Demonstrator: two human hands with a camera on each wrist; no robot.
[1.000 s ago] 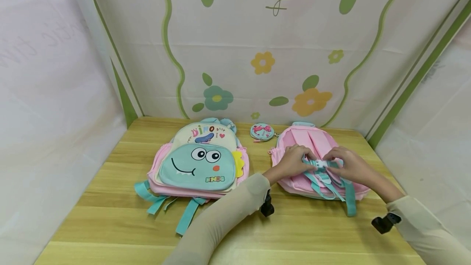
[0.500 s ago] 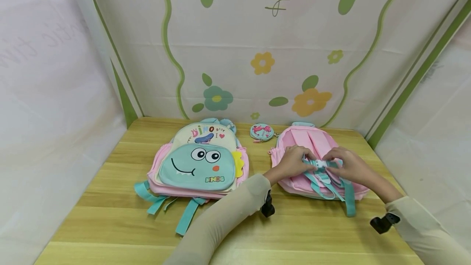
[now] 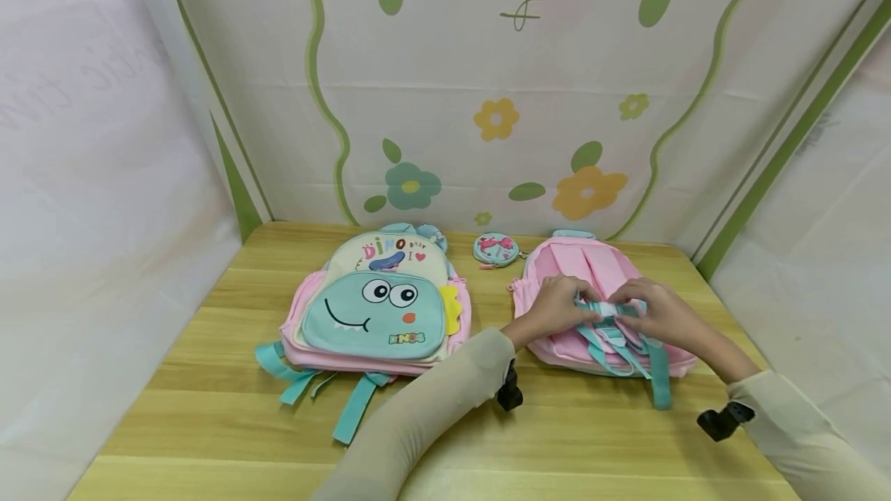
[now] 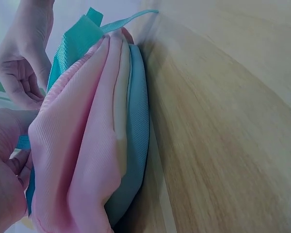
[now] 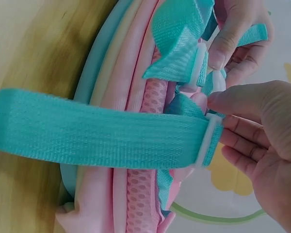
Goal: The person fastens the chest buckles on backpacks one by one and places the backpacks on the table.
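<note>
A pink backpack lies with its back panel and straps facing up, at the right of the table. Over it, my left hand and right hand meet from either side at a white plastic buckle on turquoise webbing. Each hand pinches one end of the buckle between thumb and fingers. The right wrist view shows my right thumb pressed at the buckle, with a loose turquoise strap end hanging across the bag's side. Fingers partly hide the buckle.
Left of the hands lies another backpack with a dinosaur face, its turquoise straps trailing on the wooden table. A round coin purse sits between the bags, near the printed fabric backdrop.
Both hands stay at the same place on the pink backpack. The white buckle now shows as a smaller, plainer patch between the fingertips.
</note>
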